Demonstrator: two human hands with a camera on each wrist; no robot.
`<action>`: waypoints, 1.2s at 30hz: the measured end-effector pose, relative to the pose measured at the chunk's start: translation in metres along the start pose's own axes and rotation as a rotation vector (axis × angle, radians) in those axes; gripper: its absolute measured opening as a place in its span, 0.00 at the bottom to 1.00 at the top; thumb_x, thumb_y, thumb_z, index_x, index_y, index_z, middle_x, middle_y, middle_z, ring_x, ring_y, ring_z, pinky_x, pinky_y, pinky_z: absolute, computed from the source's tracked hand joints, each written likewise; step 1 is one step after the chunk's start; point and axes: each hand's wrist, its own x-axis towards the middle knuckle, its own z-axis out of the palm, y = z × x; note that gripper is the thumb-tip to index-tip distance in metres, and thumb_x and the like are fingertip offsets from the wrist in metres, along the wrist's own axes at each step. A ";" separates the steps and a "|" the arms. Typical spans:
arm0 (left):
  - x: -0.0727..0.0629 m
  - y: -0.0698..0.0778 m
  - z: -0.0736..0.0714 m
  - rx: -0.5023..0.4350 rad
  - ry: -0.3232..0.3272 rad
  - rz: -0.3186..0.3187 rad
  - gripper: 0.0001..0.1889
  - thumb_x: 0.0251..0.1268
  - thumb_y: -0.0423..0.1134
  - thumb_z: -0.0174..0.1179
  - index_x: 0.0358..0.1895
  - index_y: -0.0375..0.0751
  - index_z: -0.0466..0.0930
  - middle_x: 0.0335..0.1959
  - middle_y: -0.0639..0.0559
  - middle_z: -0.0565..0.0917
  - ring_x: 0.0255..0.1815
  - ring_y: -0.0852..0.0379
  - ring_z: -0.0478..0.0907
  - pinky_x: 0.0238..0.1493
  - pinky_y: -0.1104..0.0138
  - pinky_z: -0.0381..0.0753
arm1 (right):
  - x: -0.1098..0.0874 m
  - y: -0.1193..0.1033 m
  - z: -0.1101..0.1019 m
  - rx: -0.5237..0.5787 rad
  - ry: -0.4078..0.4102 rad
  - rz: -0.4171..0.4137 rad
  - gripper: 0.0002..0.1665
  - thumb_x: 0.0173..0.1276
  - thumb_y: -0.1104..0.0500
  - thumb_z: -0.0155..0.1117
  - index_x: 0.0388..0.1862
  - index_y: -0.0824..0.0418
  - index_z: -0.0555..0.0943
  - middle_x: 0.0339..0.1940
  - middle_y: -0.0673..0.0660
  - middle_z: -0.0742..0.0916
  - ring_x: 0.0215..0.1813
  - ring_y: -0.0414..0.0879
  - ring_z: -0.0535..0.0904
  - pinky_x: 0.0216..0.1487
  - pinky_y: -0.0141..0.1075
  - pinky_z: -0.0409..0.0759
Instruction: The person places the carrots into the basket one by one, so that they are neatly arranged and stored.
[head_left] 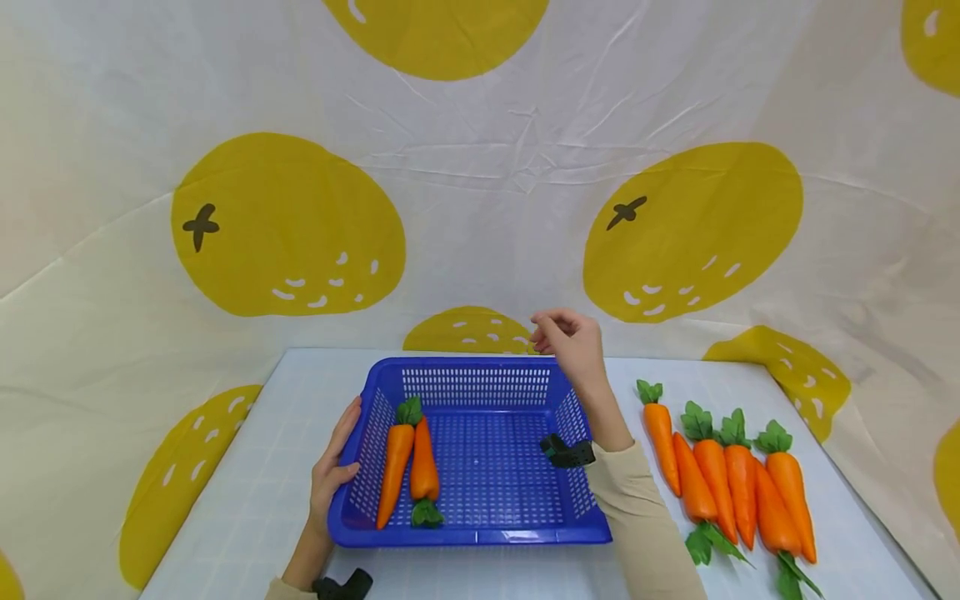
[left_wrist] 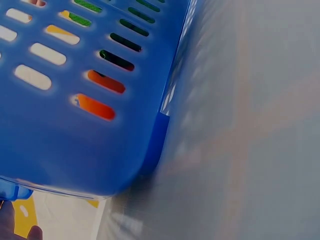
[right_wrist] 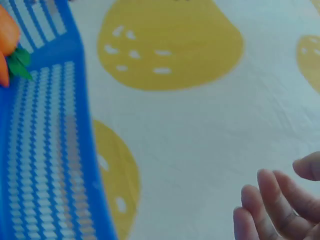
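Note:
A blue plastic basket [head_left: 472, 537] with slotted walls sits on the white table. Two orange carrots lie in its left part: one carrot [head_left: 395, 471] has its leaves toward the back, the other carrot [head_left: 424, 467] toward the front. My left hand [head_left: 330, 462] grips the basket's left rim, thumb over the edge and fingers along the outside. In the left wrist view, its fingertips [left_wrist: 34, 233] show below the rim. My right hand [head_left: 573, 346] is raised over the back right corner, fingers loosely bent, holding nothing. The right wrist view shows that hand [right_wrist: 280, 207] beside the basket wall.
Several more carrots [head_left: 742, 487] lie side by side on the table [head_left: 277, 433], right of the basket and beyond my right sleeve. A white cloth [head_left: 487, 200] printed with yellow fruit hangs behind the table and along its sides.

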 end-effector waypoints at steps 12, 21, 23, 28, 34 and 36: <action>0.000 -0.002 -0.001 0.004 -0.001 0.018 0.36 0.60 0.24 0.38 0.77 0.29 0.51 0.80 0.42 0.50 0.79 0.56 0.49 0.71 0.74 0.56 | -0.008 0.010 -0.074 0.032 0.160 0.096 0.21 0.74 0.55 0.61 0.45 0.76 0.81 0.23 0.55 0.86 0.24 0.46 0.84 0.32 0.33 0.85; 0.000 -0.003 -0.001 0.004 -0.007 0.033 0.36 0.60 0.24 0.38 0.77 0.29 0.52 0.80 0.41 0.51 0.79 0.56 0.49 0.71 0.74 0.55 | -0.024 0.038 -0.107 -0.019 0.299 0.257 0.22 0.74 0.52 0.60 0.48 0.73 0.82 0.25 0.54 0.87 0.26 0.46 0.84 0.33 0.31 0.85; 0.000 -0.003 -0.001 0.006 -0.008 0.030 0.36 0.60 0.24 0.38 0.77 0.30 0.52 0.80 0.42 0.51 0.79 0.56 0.49 0.71 0.74 0.56 | -0.029 0.044 -0.114 -0.008 0.330 0.294 0.21 0.74 0.52 0.61 0.47 0.72 0.82 0.25 0.53 0.87 0.25 0.45 0.84 0.33 0.31 0.85; 0.000 -0.003 -0.002 0.015 -0.010 0.018 0.36 0.60 0.24 0.39 0.77 0.31 0.53 0.80 0.43 0.51 0.79 0.57 0.50 0.71 0.74 0.56 | -0.039 0.057 -0.130 -0.018 0.384 0.365 0.22 0.73 0.50 0.61 0.46 0.70 0.82 0.25 0.51 0.87 0.26 0.45 0.84 0.33 0.31 0.84; 0.001 -0.002 -0.001 -0.008 -0.015 0.047 0.35 0.61 0.23 0.39 0.76 0.27 0.52 0.80 0.38 0.50 0.79 0.55 0.50 0.71 0.74 0.57 | -0.053 0.070 -0.144 -0.029 0.430 0.446 0.23 0.73 0.47 0.61 0.47 0.68 0.82 0.26 0.51 0.86 0.27 0.43 0.83 0.34 0.28 0.84; 0.002 -0.002 -0.001 -0.016 -0.024 0.058 0.34 0.61 0.23 0.38 0.75 0.25 0.51 0.80 0.36 0.49 0.79 0.55 0.49 0.71 0.73 0.57 | -0.058 0.075 -0.148 -0.012 0.445 0.453 0.23 0.73 0.48 0.61 0.48 0.68 0.82 0.26 0.52 0.86 0.27 0.43 0.83 0.34 0.28 0.83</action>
